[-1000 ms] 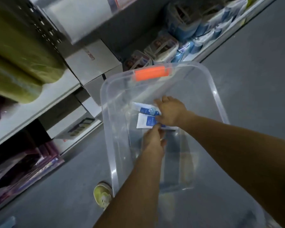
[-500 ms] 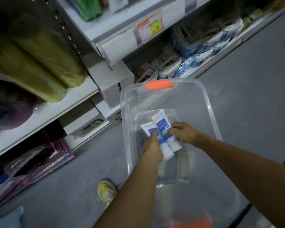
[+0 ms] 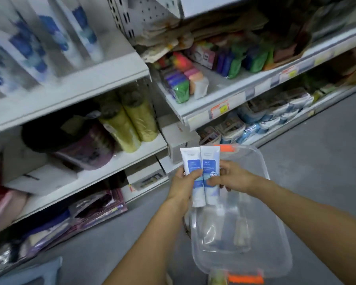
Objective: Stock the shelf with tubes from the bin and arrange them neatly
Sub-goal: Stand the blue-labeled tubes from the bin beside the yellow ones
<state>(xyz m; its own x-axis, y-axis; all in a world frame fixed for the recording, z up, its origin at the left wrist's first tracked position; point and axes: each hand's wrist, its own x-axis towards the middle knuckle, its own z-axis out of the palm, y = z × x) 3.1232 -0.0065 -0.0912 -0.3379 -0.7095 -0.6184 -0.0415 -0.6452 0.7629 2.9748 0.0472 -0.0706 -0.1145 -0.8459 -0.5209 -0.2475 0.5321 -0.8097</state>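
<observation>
From the head camera, I have my left hand [image 3: 182,183] curled round one white-and-blue tube [image 3: 191,161], thumb across its front. My right hand [image 3: 232,177] pinches the second tube [image 3: 210,159] between thumb and bent fingers. The two tubes stand upright and touch side by side, flat crimped ends up and caps down. They are held in the air over the far end of the bin [image 3: 262,169].

The bin is clear plastic and sits on the grey floor beside the shelving, with an orange latch [image 3: 224,148] at its far rim and another at its near rim. Through its walls I get only glare and blur, so I cannot tell what lies inside.

On the upper-left shelf [image 3: 74,87] stand blurred white-and-blue containers. The shelf below it holds yellow-green rolls [image 3: 132,124].
</observation>
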